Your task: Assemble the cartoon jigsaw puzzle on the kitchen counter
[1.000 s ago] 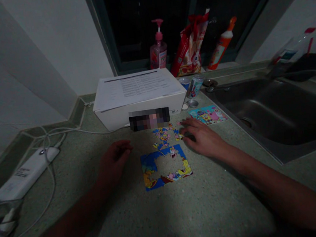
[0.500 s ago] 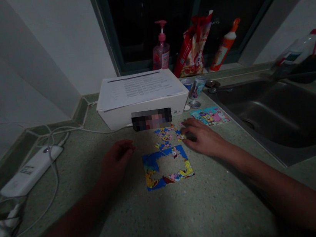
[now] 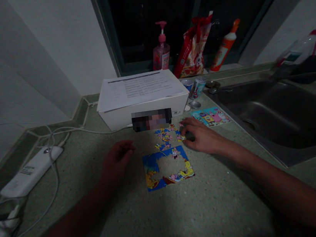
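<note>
loosely half-curled, the left hand [image 3: 117, 159] rests empty beside the puzzle [image 3: 152, 170]; the right hand [image 3: 204, 137], grip spread, touches loose pieces [image 3: 166, 136].

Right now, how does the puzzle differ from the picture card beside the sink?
The puzzle has an empty middle where the counter shows; the picture card is a whole picture. The puzzle's border is dark blue; the card looks lighter, blue and pink. The puzzle lies between the left hand and the right hand; the card lies farther, by the sink. Both lie flat and show cartoons.
</note>
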Tool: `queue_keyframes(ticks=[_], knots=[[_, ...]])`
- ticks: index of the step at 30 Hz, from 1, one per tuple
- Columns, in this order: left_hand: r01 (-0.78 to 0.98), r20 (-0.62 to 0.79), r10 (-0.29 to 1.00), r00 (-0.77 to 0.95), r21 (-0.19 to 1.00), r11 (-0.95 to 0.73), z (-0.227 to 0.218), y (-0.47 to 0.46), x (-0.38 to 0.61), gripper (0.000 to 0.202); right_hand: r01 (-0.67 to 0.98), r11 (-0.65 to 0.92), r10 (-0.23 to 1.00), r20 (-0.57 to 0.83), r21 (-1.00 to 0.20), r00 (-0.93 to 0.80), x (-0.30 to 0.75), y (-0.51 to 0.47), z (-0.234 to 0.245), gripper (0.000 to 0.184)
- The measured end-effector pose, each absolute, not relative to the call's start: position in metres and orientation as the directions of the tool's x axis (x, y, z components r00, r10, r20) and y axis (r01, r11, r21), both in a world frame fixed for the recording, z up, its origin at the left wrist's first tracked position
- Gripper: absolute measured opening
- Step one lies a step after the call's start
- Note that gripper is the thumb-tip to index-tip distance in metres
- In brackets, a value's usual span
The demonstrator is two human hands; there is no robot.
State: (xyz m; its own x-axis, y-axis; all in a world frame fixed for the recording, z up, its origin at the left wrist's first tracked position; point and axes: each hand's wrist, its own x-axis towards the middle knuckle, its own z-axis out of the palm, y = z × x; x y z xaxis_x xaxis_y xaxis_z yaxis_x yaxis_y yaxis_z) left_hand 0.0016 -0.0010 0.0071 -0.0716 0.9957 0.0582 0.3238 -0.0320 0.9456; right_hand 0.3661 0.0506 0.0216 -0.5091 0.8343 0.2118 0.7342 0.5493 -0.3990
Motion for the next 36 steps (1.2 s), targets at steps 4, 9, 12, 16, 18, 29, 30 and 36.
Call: queue_keyframes(ticks=[4, 9, 12, 16, 18, 29, 30, 36], knots=[[0.316, 0.053, 0.997, -0.061, 0.948, -0.031, 0.007, -0.001, 0.001, 0.04, 0.728, 0.548, 0.835, 0.228, -0.411, -0.5, 0.366, 0.05, 0.023, 0.017], [0.309, 0.043, 0.997, -0.063, 0.951, -0.021, 0.008, -0.002, 0.002, 0.042, 0.741, 0.548, 0.836, 0.26, -0.387, -0.483, 0.364, 0.044, 0.027, 0.016], [0.3, 0.043, 0.997, -0.064, 0.954, -0.022, 0.008, -0.002, 0.003, 0.041, 0.74, 0.549, 0.836, 0.265, -0.389, -0.48, 0.364, 0.04, 0.028, 0.012], [0.302, 0.049, 0.996, -0.068, 0.953, -0.026, 0.008, -0.002, 0.003, 0.041, 0.736, 0.521, 0.853, 0.229, -0.432, -0.469, 0.365, 0.036, 0.029, 0.013], [0.304, 0.045, 0.997, -0.068, 0.953, -0.023, 0.008, -0.002, 0.003, 0.041, 0.731, 0.506, 0.861, 0.22, -0.458, -0.458, 0.365, 0.035, 0.028, 0.014], [0.335, 0.065, 0.996, -0.066, 0.941, -0.04, 0.006, 0.0, 0.002, 0.04, 0.68, 0.525, 0.847, 0.234, -0.512, -0.478, 0.365, 0.031, 0.023, 0.014], [0.336, 0.067, 0.996, -0.065, 0.941, -0.041, 0.006, 0.0, 0.003, 0.04, 0.675, 0.521, 0.849, 0.24, -0.522, -0.47, 0.365, 0.031, 0.023, 0.014], [0.367, 0.11, 0.993, -0.045, 0.926, -0.086, 0.006, -0.003, 0.003, 0.036, 0.618, 0.445, 0.892, 0.261, -0.648, -0.368, 0.359, 0.026, 0.024, 0.012]])
